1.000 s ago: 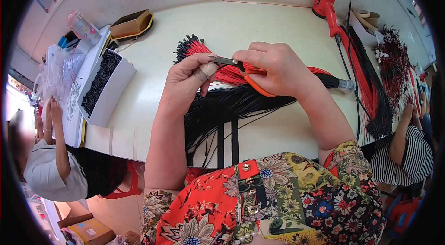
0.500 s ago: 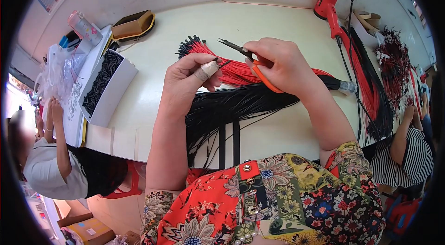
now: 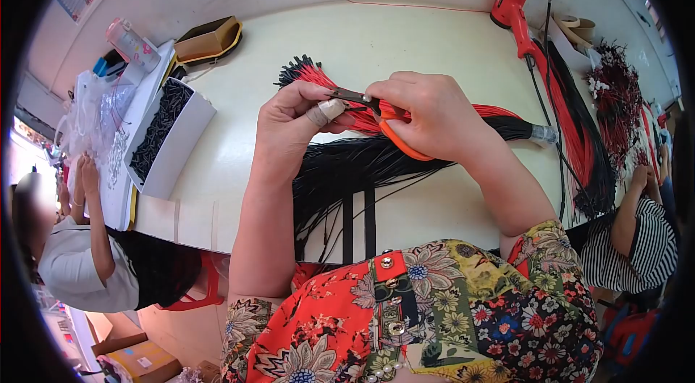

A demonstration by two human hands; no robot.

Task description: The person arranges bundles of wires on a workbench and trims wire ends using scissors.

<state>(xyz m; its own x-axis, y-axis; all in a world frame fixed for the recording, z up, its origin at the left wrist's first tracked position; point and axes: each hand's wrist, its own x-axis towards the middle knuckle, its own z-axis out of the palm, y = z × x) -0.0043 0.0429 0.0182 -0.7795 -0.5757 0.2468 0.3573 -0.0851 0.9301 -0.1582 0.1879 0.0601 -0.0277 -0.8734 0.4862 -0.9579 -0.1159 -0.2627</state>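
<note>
My left hand point(image 3: 289, 122) is closed in a pinch on a thin black wire point(image 3: 355, 108), and one of its fingers is wrapped in pale tape. In my right hand point(image 3: 434, 111) is a pair of scissors with orange handles point(image 3: 398, 138). Their dark blades point left and lie across the left fingertips, close to the wire. Behind and below the hands lies a bundle of red wires point(image 3: 485, 111) with black tips at its far left end. A bundle of black wires point(image 3: 362, 162) spreads nearer to me on the table point(image 3: 405, 35).
At the left stands a white box point(image 3: 190, 138) of small black pieces, with a brown tray point(image 3: 206, 41) behind it. A red heat gun point(image 3: 511, 14) rests at the back right, above more red and black wires point(image 3: 572, 133). Co-workers sit on both sides.
My right hand has moved left and slightly down, bringing the scissor blades from above the wire to the left fingertips. The left hand has barely moved.
</note>
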